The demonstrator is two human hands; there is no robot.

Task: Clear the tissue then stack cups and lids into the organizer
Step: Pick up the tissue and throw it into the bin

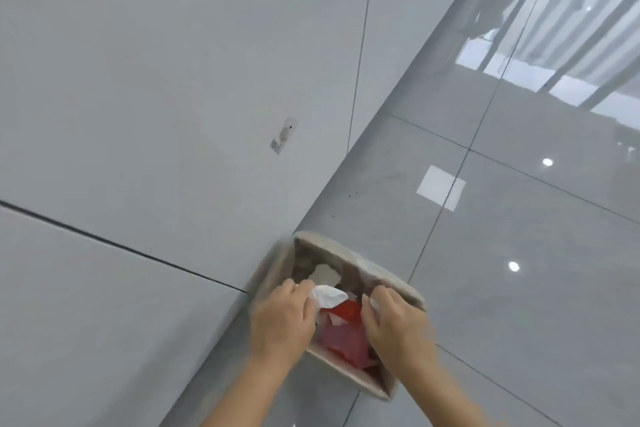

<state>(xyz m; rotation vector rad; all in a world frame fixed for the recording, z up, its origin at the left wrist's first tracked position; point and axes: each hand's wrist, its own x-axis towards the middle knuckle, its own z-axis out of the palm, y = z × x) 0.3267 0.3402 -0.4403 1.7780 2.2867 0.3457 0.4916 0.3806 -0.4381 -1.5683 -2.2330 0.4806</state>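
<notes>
A crumpled white tissue (329,295) sticks out of my left hand (282,319), which is closed on it over the open top of a square waste bin (349,255). My right hand (398,326) is closed over the bin's right side, with a small bit of white tissue (374,304) showing between its fingers. Inside the bin lie red scraps (346,333) and a white scrap (323,274). No cups, lids or organizer are in view.
The bin stands on a glossy grey tiled floor (519,253) against a pale grey panelled wall (156,114). Window light and ceiling lights reflect off the floor to the right.
</notes>
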